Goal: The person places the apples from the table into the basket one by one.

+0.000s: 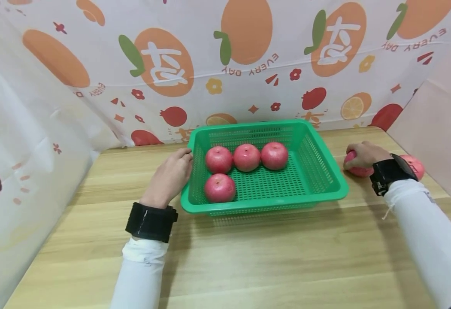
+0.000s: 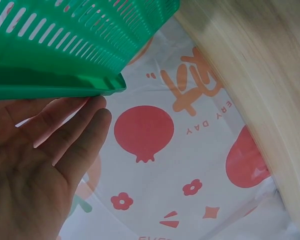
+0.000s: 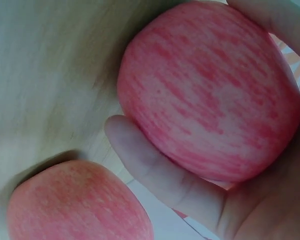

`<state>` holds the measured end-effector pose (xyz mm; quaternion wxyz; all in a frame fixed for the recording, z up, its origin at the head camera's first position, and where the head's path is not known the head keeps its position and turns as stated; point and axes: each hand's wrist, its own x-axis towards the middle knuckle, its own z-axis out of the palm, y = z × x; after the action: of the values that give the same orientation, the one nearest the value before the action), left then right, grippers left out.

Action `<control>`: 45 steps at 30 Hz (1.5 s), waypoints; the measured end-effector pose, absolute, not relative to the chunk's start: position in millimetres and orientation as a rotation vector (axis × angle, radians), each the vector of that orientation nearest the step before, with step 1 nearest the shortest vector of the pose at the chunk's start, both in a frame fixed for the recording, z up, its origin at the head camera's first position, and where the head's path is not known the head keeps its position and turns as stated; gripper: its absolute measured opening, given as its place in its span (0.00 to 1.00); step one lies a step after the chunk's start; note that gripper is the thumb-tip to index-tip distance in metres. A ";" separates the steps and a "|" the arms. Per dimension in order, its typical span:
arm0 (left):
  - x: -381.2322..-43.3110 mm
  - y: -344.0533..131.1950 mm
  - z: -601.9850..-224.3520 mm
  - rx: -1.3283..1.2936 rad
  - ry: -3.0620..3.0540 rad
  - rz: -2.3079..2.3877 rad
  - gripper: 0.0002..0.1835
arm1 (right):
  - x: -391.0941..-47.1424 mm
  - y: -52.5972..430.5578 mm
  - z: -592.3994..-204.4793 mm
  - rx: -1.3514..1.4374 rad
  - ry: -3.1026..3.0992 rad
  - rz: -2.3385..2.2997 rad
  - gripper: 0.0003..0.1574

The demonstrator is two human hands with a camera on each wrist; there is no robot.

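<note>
A green plastic basket stands on the table, with several pinkish-red apples in its left and back part. My left hand is at the basket's left rim; in the left wrist view its fingers meet the rim, some of them partly hidden behind it. To the right of the basket, my right hand grips a red-streaked apple, with the thumb along one side and fingers on the other. Another apple lies by the right wrist.
The wooden table extends in front of the basket. A fruit-patterned curtain hangs close behind the basket, and pale sheets enclose the left and right sides. Black straps circle both wrists.
</note>
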<state>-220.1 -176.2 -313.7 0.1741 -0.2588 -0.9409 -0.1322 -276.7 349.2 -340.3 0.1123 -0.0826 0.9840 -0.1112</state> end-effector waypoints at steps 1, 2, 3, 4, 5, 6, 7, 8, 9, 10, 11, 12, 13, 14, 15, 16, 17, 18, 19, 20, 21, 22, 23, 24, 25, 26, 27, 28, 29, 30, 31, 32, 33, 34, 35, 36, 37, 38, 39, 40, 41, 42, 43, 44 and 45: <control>-219.3 -176.9 -313.8 -0.728 -2.673 -0.373 0.14 | -276.6 348.0 -339.2 -0.249 2.890 -0.341 0.34; -218.9 -177.2 -313.7 -0.728 -2.676 -0.373 0.14 | -276.5 347.4 -338.0 -0.249 2.889 -0.364 0.34; -218.8 -177.1 -313.5 -0.728 -2.680 -0.376 0.14 | -275.8 346.9 -336.5 -0.243 2.889 -0.389 0.35; -218.6 -176.9 -313.0 -0.728 -2.683 -0.379 0.14 | -275.1 346.5 -334.4 -0.239 2.890 -0.416 0.35; -218.4 -176.6 -312.5 -0.726 -2.684 -0.378 0.14 | -274.3 346.0 -332.1 -0.233 2.890 -0.444 0.36; -218.4 -176.6 -312.0 -0.722 -2.685 -0.379 0.14 | -273.5 344.9 -329.4 -0.225 2.890 -0.468 0.37; -218.3 -176.8 -311.5 -0.722 -2.683 -0.380 0.14 | -273.9 344.0 -327.1 -0.217 2.886 -0.492 0.38; -218.2 -177.1 -311.2 -0.724 -2.679 -0.377 0.14 | -274.5 342.9 -324.9 -0.213 2.884 -0.512 0.38; -217.7 -177.3 -310.8 -0.725 -2.675 -0.376 0.14 | -275.0 341.7 -322.8 -0.221 2.893 -0.524 0.38; -217.3 -177.5 -310.7 -0.725 -2.671 -0.371 0.13 | -275.5 340.7 -321.0 -0.233 2.905 -0.534 0.38; -217.1 -177.7 -310.8 -0.724 -2.671 -0.368 0.13 | -275.9 339.5 -319.9 -0.241 2.923 -0.544 0.37; -216.8 -177.8 -310.8 -0.724 -2.674 -0.369 0.14 | -276.1 338.5 -318.9 -0.257 2.952 -0.546 0.37; -216.2 -177.7 -310.7 -0.723 -2.678 -0.368 0.14 | -276.3 337.5 -318.0 -0.273 2.989 -0.538 0.36; -216.0 -177.8 -310.8 -0.721 -2.682 -0.369 0.14 | -276.4 336.6 -317.2 -0.291 3.029 -0.523 0.35; -215.7 -177.9 -310.9 -0.718 -2.685 -0.369 0.14 | -276.6 335.9 -316.5 -0.302 3.060 -0.513 0.35; -215.8 -177.8 -311.0 -0.716 -2.689 -0.370 0.14 | -276.4 335.4 -315.6 -0.303 3.087 -0.503 0.35; -215.7 -177.8 -311.0 -0.715 -2.692 -0.372 0.14 | -276.0 334.7 -314.5 -0.303 3.110 -0.492 0.35; -215.7 -177.7 -311.1 -0.715 -2.692 -0.372 0.14 | -275.5 334.1 -313.2 -0.303 3.123 -0.482 0.35; -215.7 -177.8 -311.1 -0.714 -2.692 -0.372 0.14 | -275.0 333.5 -311.9 -0.300 3.128 -0.479 0.36; -215.6 -177.9 -311.1 -0.713 -2.691 -0.374 0.14 | -274.8 333.0 -310.6 -0.294 3.125 -0.487 0.36; -215.5 -178.0 -311.1 -0.712 -2.690 -0.374 0.14 | -274.4 332.3 -309.3 -0.288 3.117 -0.502 0.36; -215.4 -178.1 -310.9 -0.711 -2.689 -0.376 0.14 | -274.0 331.7 -308.0 -0.289 3.112 -0.508 0.37; -215.5 -178.3 -310.8 -0.709 -2.689 -0.377 0.14 | -273.5 330.9 -306.7 -0.296 3.109 -0.516 0.36; -215.8 -178.6 -310.8 -0.708 -2.690 -0.378 0.14 | -273.4 330.2 -305.7 -0.300 3.107 -0.521 0.36; -215.8 -178.6 -310.5 -0.706 -2.693 -0.380 0.14 | -273.3 329.5 -304.7 -0.306 3.106 -0.531 0.36; -215.9 -178.5 -310.3 -0.706 -2.694 -0.380 0.14 | -273.2 328.8 -303.7 -0.312 3.106 -0.537 0.35; -216.0 -178.5 -310.3 -0.706 -2.697 -0.381 0.15 | -272.9 327.6 -302.6 -0.320 3.107 -0.544 0.35; -216.1 -178.6 -310.2 -0.706 -2.698 -0.382 0.15 | -272.7 326.8 -301.5 -0.327 3.108 -0.548 0.35; -216.1 -178.6 -310.3 -0.706 -2.699 -0.383 0.15 | -272.7 325.7 -300.3 -0.335 3.115 -0.550 0.35; -215.9 -178.6 -310.3 -0.707 -2.700 -0.382 0.15 | -272.9 324.8 -299.1 -0.341 3.124 -0.546 0.35; -216.0 -178.5 -310.3 -0.709 -2.700 -0.380 0.14 | -272.9 324.0 -297.8 -0.346 3.132 -0.541 0.35; -216.1 -178.5 -310.5 -0.709 -2.701 -0.379 0.14 | -272.8 323.0 -296.2 -0.355 3.141 -0.530 0.36; -216.2 -178.5 -310.6 -0.709 -2.702 -0.380 0.14 | -272.8 321.8 -294.6 -0.360 3.153 -0.522 0.37; -216.3 -178.6 -310.6 -0.708 -2.702 -0.381 0.14 | -272.9 320.9 -293.0 -0.367 3.163 -0.510 0.37; -216.3 -178.6 -310.5 -0.707 -2.703 -0.381 0.14 | -273.1 319.7 -291.4 -0.371 3.175 -0.495 0.38; -216.6 -178.6 -310.5 -0.707 -2.703 -0.382 0.14 | -273.1 318.6 -289.8 -0.373 3.182 -0.487 0.39; -216.9 -178.6 -310.5 -0.707 -2.703 -0.384 0.14 | -273.1 317.4 -288.3 -0.374 3.188 -0.483 0.39; -217.0 -178.5 -310.4 -0.706 -2.703 -0.387 0.15 | -273.2 316.2 -286.7 -0.378 3.193 -0.480 0.39; -217.0 -178.5 -310.3 -0.707 -2.702 -0.390 0.15 | -273.2 315.1 -285.1 -0.376 3.197 -0.480 0.39; -216.9 -178.5 -310.2 -0.707 -2.702 -0.391 0.15 | -273.4 314.4 -283.7 -0.379 3.197 -0.478 0.39; -216.9 -178.5 -310.1 -0.708 -2.701 -0.391 0.14 | -273.5 313.8 -282.3 -0.381 3.199 -0.476 0.39; -217.0 -178.6 -310.1 -0.709 -2.701 -0.393 0.14 | -273.3 313.0 -280.7 -0.383 3.199 -0.478 0.39; -216.9 -178.6 -309.9 -0.709 -2.702 -0.394 0.14 | -273.3 312.7 -279.1 -0.388 3.201 -0.475 0.38; -216.8 -178.6 -309.8 -0.707 -2.703 -0.395 0.14 | -273.3 312.5 -277.6 -0.393 3.202 -0.475 0.38; -216.7 -178.7 -309.6 -0.707 -2.704 -0.396 0.14 | -273.2 312.0 -276.1 -0.398 3.204 -0.473 0.37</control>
<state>-216.7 -178.7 -309.6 0.1589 -0.2473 -0.9458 -0.1384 -273.2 312.0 -276.1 -0.0606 -0.1217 0.9801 -0.1448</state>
